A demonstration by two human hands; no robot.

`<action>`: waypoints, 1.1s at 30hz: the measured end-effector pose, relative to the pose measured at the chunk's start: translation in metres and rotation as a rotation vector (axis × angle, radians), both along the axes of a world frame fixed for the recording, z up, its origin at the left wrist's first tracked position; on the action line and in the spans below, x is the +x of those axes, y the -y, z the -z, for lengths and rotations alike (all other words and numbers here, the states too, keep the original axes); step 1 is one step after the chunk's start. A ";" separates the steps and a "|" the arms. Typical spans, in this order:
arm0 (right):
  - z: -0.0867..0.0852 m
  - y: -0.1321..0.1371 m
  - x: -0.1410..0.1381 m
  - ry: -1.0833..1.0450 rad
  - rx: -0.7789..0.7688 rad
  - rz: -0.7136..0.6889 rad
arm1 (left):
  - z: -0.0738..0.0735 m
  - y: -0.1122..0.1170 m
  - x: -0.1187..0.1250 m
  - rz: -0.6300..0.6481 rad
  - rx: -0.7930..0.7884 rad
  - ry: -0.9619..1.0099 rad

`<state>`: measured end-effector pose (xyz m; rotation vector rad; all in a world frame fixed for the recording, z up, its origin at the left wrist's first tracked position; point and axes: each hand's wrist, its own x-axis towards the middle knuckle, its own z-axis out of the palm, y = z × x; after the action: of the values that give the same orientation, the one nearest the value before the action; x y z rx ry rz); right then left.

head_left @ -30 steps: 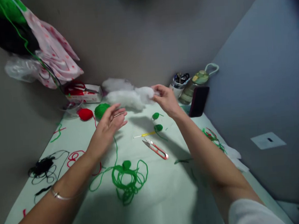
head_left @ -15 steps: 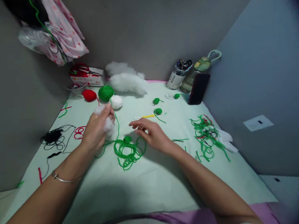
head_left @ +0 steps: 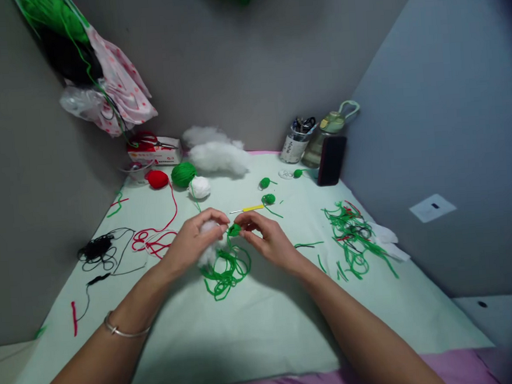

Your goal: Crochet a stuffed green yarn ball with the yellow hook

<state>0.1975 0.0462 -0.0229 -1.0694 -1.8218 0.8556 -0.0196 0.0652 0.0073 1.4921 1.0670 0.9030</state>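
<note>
My left hand (head_left: 194,241) is closed round a tuft of white stuffing (head_left: 209,249) just above the pale green table (head_left: 256,326). My right hand (head_left: 265,236) pinches a small green crocheted piece (head_left: 234,230) between thumb and fingers, right beside the left hand. A loose tangle of green yarn (head_left: 224,269) lies under both hands and trails from the piece. A yellow-handled crochet hook (head_left: 248,209) lies just beyond the hands. Two more small green pieces (head_left: 266,191) sit behind it.
At the back lie a pile of white stuffing (head_left: 217,152), green (head_left: 183,173), red (head_left: 157,178) and white (head_left: 200,187) yarn balls and a box (head_left: 154,153). A jar (head_left: 293,145), bottle (head_left: 327,133) and phone (head_left: 330,160) stand back right. Yarn scraps (head_left: 353,235) lie right, black yarn (head_left: 96,250) left.
My right hand left the stuffing pile, came down and picked up the small green piece. My left hand took a stuffing tuft and moved in beside it. The camera tilted.
</note>
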 end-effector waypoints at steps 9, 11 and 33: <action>0.002 0.002 -0.008 -0.009 0.003 0.024 | 0.012 0.016 0.014 -0.044 0.057 -0.065; 0.002 0.003 -0.010 -0.019 -0.002 0.015 | 0.013 0.019 0.015 -0.064 0.061 -0.086; -0.014 0.011 -0.012 -0.221 -0.067 0.072 | 0.032 0.020 0.014 -0.295 -0.096 0.110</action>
<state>0.1855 0.0353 -0.0090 -1.0327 -1.5717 0.9578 -0.0052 0.0456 -0.0249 1.2105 1.2512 1.1091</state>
